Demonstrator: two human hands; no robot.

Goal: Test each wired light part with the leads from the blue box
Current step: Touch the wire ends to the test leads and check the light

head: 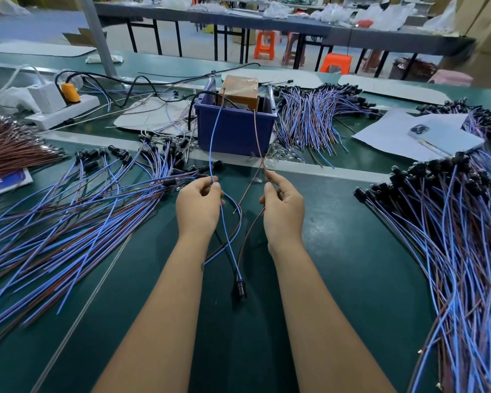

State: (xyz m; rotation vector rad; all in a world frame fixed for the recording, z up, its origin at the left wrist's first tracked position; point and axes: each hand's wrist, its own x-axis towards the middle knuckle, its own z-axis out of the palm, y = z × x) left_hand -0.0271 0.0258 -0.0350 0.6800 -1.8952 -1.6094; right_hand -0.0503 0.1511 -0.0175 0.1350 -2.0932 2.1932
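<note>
Both hands hold wires at mid-frame over the green table (338,251), just below the blue box (234,129).

The left hand (199,205) pinches the blue lead (214,143), which runs up into the blue box; its fingers are curled around the wire. The right hand (284,207) pinches the brown lead (258,137) between thumb and forefinger; that lead also rises to the box. A wired light part (239,289) hangs between the forearms, its black socket at lower centre, with its blue and brown wires running up toward the hands; whether the bare wire ends actually touch the leads is not discernible. A spread of wired parts (77,217) lies at the left of the frame. A second pile (451,239) lies at the right. A power strip (65,109) sits at upper left.
</note>
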